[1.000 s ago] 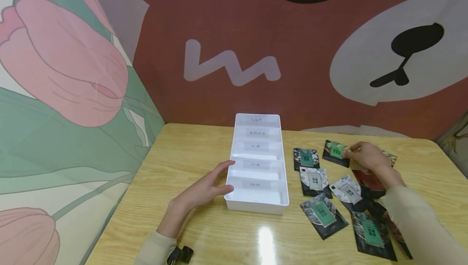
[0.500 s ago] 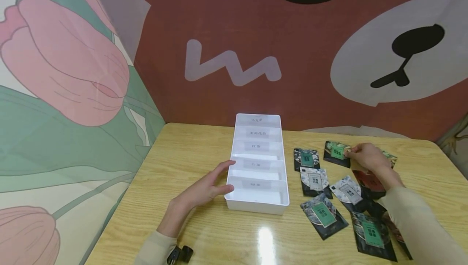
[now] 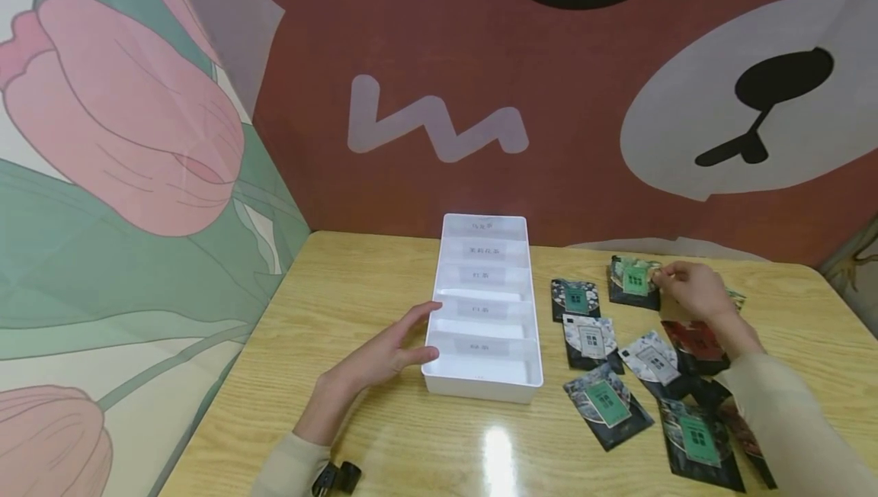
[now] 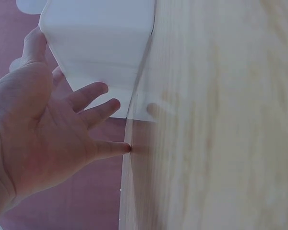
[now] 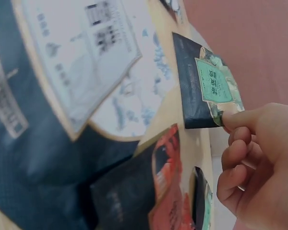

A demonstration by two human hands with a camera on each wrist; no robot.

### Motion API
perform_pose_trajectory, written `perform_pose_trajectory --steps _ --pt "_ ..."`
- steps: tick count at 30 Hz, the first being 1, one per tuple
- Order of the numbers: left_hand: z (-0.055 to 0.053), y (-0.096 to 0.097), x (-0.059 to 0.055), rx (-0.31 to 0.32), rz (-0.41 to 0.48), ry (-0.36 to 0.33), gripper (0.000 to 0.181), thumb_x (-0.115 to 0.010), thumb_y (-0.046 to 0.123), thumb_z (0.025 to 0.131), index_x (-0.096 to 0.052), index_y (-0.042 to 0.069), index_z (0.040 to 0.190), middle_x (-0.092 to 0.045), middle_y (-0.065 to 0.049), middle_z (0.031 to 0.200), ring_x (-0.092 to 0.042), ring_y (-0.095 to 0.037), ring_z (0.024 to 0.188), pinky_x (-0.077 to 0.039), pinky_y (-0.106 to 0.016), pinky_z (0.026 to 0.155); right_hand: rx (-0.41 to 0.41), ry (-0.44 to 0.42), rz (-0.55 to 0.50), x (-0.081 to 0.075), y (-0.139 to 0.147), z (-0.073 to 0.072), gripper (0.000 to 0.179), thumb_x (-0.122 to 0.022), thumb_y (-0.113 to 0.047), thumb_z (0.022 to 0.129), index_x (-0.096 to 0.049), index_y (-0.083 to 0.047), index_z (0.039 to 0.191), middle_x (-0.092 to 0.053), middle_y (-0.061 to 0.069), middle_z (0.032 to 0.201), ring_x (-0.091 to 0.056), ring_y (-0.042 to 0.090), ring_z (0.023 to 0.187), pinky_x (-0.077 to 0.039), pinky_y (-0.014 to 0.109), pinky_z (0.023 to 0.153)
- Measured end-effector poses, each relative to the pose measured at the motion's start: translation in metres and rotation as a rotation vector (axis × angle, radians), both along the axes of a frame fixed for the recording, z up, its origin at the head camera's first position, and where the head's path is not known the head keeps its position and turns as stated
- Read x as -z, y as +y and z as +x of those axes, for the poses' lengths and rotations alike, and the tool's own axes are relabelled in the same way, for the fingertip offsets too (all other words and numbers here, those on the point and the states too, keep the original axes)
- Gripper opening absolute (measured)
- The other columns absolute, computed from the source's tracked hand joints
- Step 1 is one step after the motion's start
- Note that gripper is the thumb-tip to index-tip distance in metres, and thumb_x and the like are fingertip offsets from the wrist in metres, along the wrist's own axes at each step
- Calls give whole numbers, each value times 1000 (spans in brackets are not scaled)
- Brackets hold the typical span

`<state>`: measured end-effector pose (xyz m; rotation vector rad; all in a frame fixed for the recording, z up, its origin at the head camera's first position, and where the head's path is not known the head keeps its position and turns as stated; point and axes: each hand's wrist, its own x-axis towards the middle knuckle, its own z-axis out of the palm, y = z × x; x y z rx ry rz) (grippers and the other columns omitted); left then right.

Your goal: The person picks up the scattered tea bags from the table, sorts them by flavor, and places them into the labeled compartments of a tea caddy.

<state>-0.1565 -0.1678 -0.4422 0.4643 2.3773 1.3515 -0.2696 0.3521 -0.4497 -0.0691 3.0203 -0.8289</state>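
Note:
My right hand (image 3: 698, 289) pinches the right edge of a dark tea packet with a green label (image 5: 216, 81) between thumb and fingertips, its other fingers curled in the right wrist view. In the head view that tea packet (image 3: 632, 283) is at the back right, slightly raised. Along the left side of a white compartment box (image 3: 480, 389) lies my left hand (image 3: 373, 360), its thumb and a fingertip touching the rim. Its remaining fingers are spread below the rim in the left wrist view, where the box wall (image 4: 101, 52) shows.
Several tea packets lie right of the box: a green-labelled one (image 3: 607, 404), a white-labelled one (image 3: 591, 339), a red one (image 3: 696, 344), some overlapping. Labels mark the box's several compartments. A patterned wall (image 3: 439, 192) borders the back of the wooden table (image 3: 370, 276).
The packet's far edge has tilted up a little, and my right hand has shifted slightly right and upward with it. My left hand and the box stay in place.

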Motion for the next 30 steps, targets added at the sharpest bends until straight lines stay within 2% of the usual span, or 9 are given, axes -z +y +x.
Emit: perform_pose_trajectory --steps 3,5,10,12,17,20,24,30 --pt "0 0 0 4 -3 0 69 -64 49 93 -26 51 149 -26 10 162 -24 -20 151 -27 -50 120 -12 56 1 -2 1 -1 47 -49 -34 105 -59 10 116 -65 27 89 -55 26 64 -39 32 50" --pt "0 0 0 8 -5 3 69 -64 49 93 -25 50 150 -26 9 162 -24 -20 151 -27 -50 120 -19 85 0 -3 1 -2 45 -49 -35 105 -59 8 114 -64 25 87 -54 26 62 -40 34 50" --pt "0 -1 -1 13 -15 10 70 -64 51 93 -25 50 150 -26 9 162 -25 -20 151 -27 -50 120 -31 140 -8 -10 -4 -1 44 -48 -36 105 -61 5 114 -62 34 108 -60 36 79 -45 40 57" --pt "0 -1 0 12 -14 10 69 -64 51 93 -25 50 150 -26 10 162 -25 -20 151 -27 -50 120 -26 141 -19 -14 -8 -1 44 -47 -37 106 -61 4 115 -62 34 110 -59 33 76 -44 39 57" --pt "1 -1 0 7 -7 7 69 -64 51 93 -25 51 149 -27 9 162 -25 -21 151 -29 -51 119 -8 132 -49 -24 -16 0 47 -45 -41 106 -62 2 115 -63 25 87 -44 18 53 -34 32 48" --pt "1 -1 0 0 -4 9 68 -64 50 93 -26 52 149 -28 9 161 -26 -21 151 -29 -52 119 -6 162 -64 -29 -20 -1 46 -45 -40 106 -62 2 115 -62 25 85 -42 18 50 -32 33 46" --pt "0 -1 0 -1 -1 12 68 -65 49 93 -26 52 149 -28 9 161 -26 -22 150 -28 -53 119 -5 198 -74 -33 -25 -2 43 -48 -38 105 -63 2 115 -64 25 96 -45 18 53 -34 34 48" --pt "0 0 1 3 3 6 68 -65 49 94 -26 52 149 -27 10 161 -25 -22 151 -28 -53 119 22 226 -90 -37 -35 -3 42 -50 -38 104 -63 0 114 -56 12 72 -38 19 50 -31 34 48"
